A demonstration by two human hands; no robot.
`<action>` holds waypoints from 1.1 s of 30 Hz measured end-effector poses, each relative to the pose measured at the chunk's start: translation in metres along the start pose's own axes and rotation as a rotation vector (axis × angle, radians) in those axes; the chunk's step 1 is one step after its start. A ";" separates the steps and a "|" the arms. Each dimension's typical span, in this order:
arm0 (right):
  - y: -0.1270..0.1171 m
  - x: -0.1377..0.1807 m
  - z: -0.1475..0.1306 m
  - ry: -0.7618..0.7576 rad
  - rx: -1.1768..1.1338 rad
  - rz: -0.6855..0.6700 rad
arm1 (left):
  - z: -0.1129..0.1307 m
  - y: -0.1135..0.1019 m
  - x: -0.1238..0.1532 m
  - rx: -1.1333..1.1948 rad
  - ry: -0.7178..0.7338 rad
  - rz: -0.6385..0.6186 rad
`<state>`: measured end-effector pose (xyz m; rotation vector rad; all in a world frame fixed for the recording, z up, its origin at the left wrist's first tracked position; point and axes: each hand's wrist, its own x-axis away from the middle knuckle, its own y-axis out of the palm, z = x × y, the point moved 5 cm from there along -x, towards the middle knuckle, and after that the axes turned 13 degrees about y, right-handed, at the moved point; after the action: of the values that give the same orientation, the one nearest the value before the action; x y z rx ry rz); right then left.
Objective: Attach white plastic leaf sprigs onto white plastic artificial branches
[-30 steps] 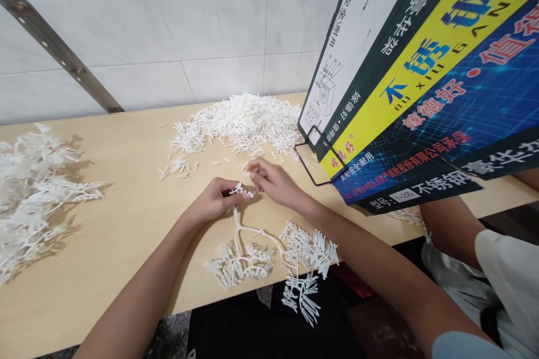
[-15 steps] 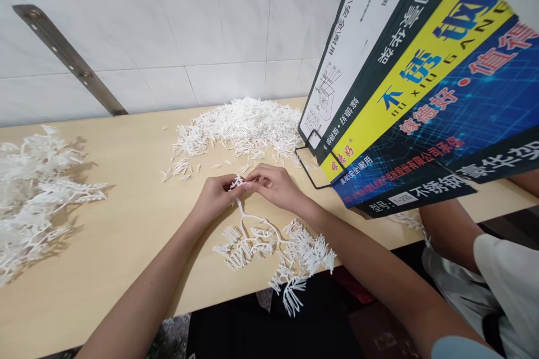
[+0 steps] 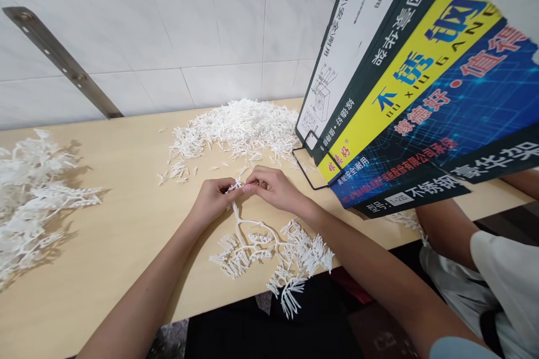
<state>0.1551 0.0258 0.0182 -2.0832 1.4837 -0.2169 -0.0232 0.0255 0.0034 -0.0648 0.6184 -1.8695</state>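
Observation:
A white plastic branch (image 3: pixel 259 223) with several forked twigs and needle-like tips lies across the table's front edge, its bushy end hanging over. My left hand (image 3: pixel 214 197) is closed around its upper stem, thumb and fingers pinching near the tip. Touching it from the right, my right hand (image 3: pixel 272 186) pinches at the same end of the branch; its fingertips partly hide what lies between them. Just beyond both hands is a heap of small white plastic sprigs (image 3: pixel 238 129), with a few loose ones scattered at its near side.
More white branches (image 3: pixel 37 196) are piled at the table's left. A printed cardboard panel (image 3: pixel 404 95) leans in a black wire stand (image 3: pixel 314 171) on the right. Behind it, another person's arm (image 3: pixel 446 230) shows. A tiled wall (image 3: pixel 177 22) with a metal bracket (image 3: pixel 63 61) closes the back.
Both hands stay pinched at the branch's upper end, with only slight finger movement. The whole view has shifted a little, so things appear slightly farther left.

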 end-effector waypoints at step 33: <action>-0.012 -0.008 0.029 0.285 -0.450 0.158 | -0.001 -0.004 0.000 0.240 0.040 -0.004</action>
<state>0.1747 0.0462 0.0021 -2.3361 2.0115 -0.1305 -0.0266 0.0264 0.0044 0.1287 0.4174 -1.9400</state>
